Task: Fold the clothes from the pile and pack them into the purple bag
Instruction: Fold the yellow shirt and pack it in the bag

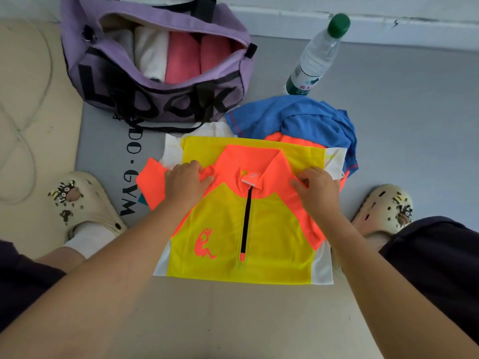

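Note:
A yellow and orange zip-neck shirt (241, 244) lies flat on the floor in front of me, its lower half folded up behind the collar. My left hand (185, 181) pinches the orange fabric at the left shoulder. My right hand (317, 186) grips the right shoulder fabric. Beyond the shirt lies a crumpled blue garment (305, 120) on top of an orange one (290, 139). The purple bag (160, 99) stands open at the top left, with white and pink rolled clothes (181, 58) packed inside.
A clear water bottle (316, 57) with a green cap stands right of the bag. A grey gym mat (108, 156) lies under the bag. My feet in cream clogs (83, 203) sit either side of the shirt. A white cord (18, 130) curls at the left.

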A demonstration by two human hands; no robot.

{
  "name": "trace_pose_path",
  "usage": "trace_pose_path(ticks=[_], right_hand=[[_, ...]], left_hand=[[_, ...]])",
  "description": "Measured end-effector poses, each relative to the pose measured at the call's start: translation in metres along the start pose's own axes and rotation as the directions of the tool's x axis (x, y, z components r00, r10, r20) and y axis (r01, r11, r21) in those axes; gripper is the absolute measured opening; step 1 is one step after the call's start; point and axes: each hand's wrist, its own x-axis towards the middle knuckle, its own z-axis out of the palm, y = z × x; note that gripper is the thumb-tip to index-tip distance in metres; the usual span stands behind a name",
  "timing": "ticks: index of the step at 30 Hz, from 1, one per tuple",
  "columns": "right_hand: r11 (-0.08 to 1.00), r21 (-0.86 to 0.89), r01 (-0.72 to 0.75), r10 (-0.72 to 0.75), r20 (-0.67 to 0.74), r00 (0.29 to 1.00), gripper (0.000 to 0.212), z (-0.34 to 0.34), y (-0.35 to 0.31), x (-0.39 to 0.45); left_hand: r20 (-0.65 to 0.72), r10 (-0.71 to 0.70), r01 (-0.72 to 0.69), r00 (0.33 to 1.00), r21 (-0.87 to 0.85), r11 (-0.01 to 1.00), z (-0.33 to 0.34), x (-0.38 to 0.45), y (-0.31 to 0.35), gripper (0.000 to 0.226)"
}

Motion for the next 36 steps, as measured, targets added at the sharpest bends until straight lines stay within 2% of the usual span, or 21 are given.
trace_pose_path(ticks=[3, 7, 11, 13, 17, 22, 24, 26, 28, 30, 33, 36], right_hand=[[0.999, 0.035, -0.002, 0.003, -0.037, 0.999, 0.015, 0.001, -0.001, -0.003], [0.998, 0.047, -0.03, 0.032, -0.046, 0.998, 0.018, 0.002, -0.005, 0.0], [1.0, -0.002, -0.03, 0.03, -0.029, 0.999, 0.021, 0.003, -0.005, 0.002], [1.0, 0.001, -0.021, 0.021, -0.053, 0.998, 0.021, 0.001, -0.005, 0.004], [1.0, -0.001, 0.007, -0.008, -0.169, 0.986, 0.022, -0.003, -0.007, 0.01], [0.996, -0.075, 0.044, -0.054, -0.139, 0.989, 0.03, -0.006, -0.004, 0.011], [0.995, -0.083, 0.06, -0.071, -0.138, 0.988, 0.033, -0.011, 0.001, 0.008], [0.992, -0.101, 0.077, -0.089, -0.119, 0.989, 0.035, -0.016, 0.008, 0.003], [0.986, -0.143, 0.084, -0.094, -0.064, 0.993, 0.037, -0.024, 0.019, -0.002], [0.975, -0.201, 0.099, -0.099, 0.008, 0.995, 0.039, -0.033, 0.034, -0.007], [0.929, -0.364, 0.067, -0.016, 0.141, 0.99, 0.035, -0.048, 0.058, -0.01], [0.812, -0.583, 0.038, 0.13, 0.243, 0.961, 0.023, -0.061, 0.077, -0.012]], left_hand=[[0.023, 0.004, -0.004, 1.0, -0.024, 1.0, 0.0, 0.004, -0.003, 0.032], [0.064, 0.012, -0.01, 0.998, -0.037, 0.999, -0.004, 0.008, -0.003, 0.039], [0.147, -0.01, 0.031, 0.989, -0.139, 0.99, -0.005, 0.014, 0.0, 0.026], [0.105, -0.021, 0.039, 0.994, -0.169, 0.985, -0.005, 0.015, 0.0, 0.022], [-0.063, -0.032, 0.02, 0.997, -0.192, 0.981, -0.005, 0.008, -0.005, 0.021], [-0.126, -0.033, 0.02, 0.992, -0.106, 0.994, -0.006, -0.003, 0.004, 0.026], [-0.17, 0.141, -0.144, 0.975, -0.007, 0.99, -0.002, -0.014, 0.02, 0.035], [-0.073, 0.425, -0.422, 0.902, 0.05, 0.905, 0.009, -0.029, 0.044, 0.047], [0.121, 0.566, -0.576, 0.815, 0.07, 0.814, 0.024, -0.041, 0.066, 0.062], [0.222, 0.533, -0.56, 0.816, 0.077, 0.825, 0.039, -0.045, 0.081, 0.072], [0.203, 0.448, -0.476, 0.871, 0.122, 0.871, 0.048, -0.045, 0.094, 0.078], [0.227, 0.385, -0.417, 0.894, 0.113, 0.902, 0.05, -0.047, 0.102, 0.08]])
